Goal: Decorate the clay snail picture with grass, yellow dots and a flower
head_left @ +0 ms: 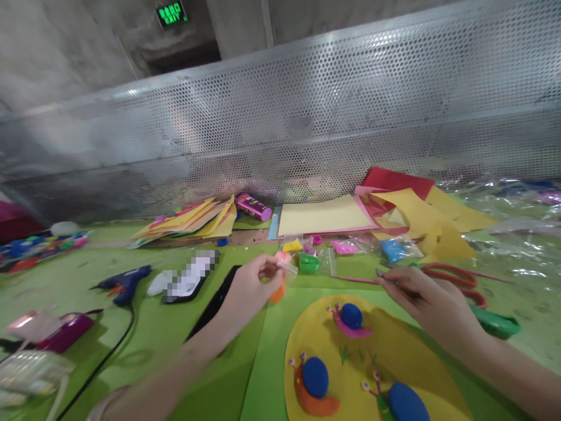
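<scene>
The left hand [258,279] pinches clear plastic [288,267]. The right hand [423,295] has its fingertips at a pink stick [354,279]; whether it grips it, I cannot tell. The stick lies crosswise between the hands, nearer the right. The yellow oval [372,327] lies towards the bench's [158,333] near edge.

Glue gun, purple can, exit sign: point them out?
Glue gun [127,283]: head view, blue body.
Purple can [253,207]: head view, side.
Exit sign [171,14]: head view, lit face.
</scene>
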A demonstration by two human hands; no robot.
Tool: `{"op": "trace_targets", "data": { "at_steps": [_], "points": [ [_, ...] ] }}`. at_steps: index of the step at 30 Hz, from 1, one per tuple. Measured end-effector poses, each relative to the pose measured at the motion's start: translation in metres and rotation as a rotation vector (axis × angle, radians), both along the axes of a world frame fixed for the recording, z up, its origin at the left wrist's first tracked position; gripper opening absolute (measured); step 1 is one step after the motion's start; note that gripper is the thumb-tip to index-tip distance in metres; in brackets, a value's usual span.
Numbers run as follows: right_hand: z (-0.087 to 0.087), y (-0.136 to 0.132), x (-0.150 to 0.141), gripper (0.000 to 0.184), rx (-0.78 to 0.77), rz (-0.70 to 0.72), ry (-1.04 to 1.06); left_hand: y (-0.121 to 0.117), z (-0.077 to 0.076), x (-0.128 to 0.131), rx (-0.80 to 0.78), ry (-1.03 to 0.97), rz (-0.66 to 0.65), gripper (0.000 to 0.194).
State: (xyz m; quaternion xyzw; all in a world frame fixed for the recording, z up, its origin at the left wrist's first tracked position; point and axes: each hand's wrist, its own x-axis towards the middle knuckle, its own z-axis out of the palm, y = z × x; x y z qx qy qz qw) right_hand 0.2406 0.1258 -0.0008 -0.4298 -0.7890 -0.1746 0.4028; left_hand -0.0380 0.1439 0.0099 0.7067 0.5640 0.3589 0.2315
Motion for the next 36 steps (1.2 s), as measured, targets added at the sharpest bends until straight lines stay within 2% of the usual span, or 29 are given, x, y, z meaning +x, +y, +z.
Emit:
{"op": "trace_targets", "data": {
  "at_steps": [5,11,17,21,24,26,27,29,31,33,36],
  "points": [
    [-0.001,0.0,0.001,0.025,-0.005,0.029,-0.019,0.007,-0.009,-0.003,-0.127,-0.224,0.018,0.026],
    [-0.002,0.001,0.002,0.02,-0.02,0.038,-0.01,0.009,-0.012,-0.009,-0.104,-0.325,0.053,0.029],
    [-0.004,0.001,0.002,0.026,-0.015,0.071,0.02,0.013,-0.006,-0.017,0.116,-0.228,0.161,0.03],
    [-0.006,0.003,0.003,0.03,-0.023,0.095,0.018,0.018,-0.011,-0.016,0.218,-0.081,0.087,0.033],
    [-0.005,0.0,0.002,0.031,-0.025,0.127,0.022,0.011,-0.01,-0.007,0.299,-0.043,0.1,0.049],
    [-0.003,-0.006,-0.003,0.029,-0.028,0.16,0.029,-0.003,-0.005,0.003,0.307,-0.061,0.113,0.046],
    [-0.002,-0.011,-0.007,0.027,-0.027,0.175,0.035,-0.011,-0.002,0.009,0.258,-0.079,0.092,0.037],
    [0.003,-0.022,-0.019,0.026,-0.046,0.199,0.066,-0.028,0.003,0.025,-0.208,-0.314,-0.079,0.027],
    [0.007,-0.033,-0.031,0.029,-0.106,0.238,0.154,-0.042,0.004,0.041,-0.574,-0.577,-0.248,0.026],
    [0.011,-0.041,-0.041,0.03,-0.184,0.31,0.221,-0.052,0.003,0.055,-0.702,-0.763,-0.291,0.024],
    [0.012,-0.045,-0.048,0.028,-0.236,0.381,0.289,-0.057,-0.002,0.065,-0.771,-0.94,-0.32,0.024]
  ]
}}
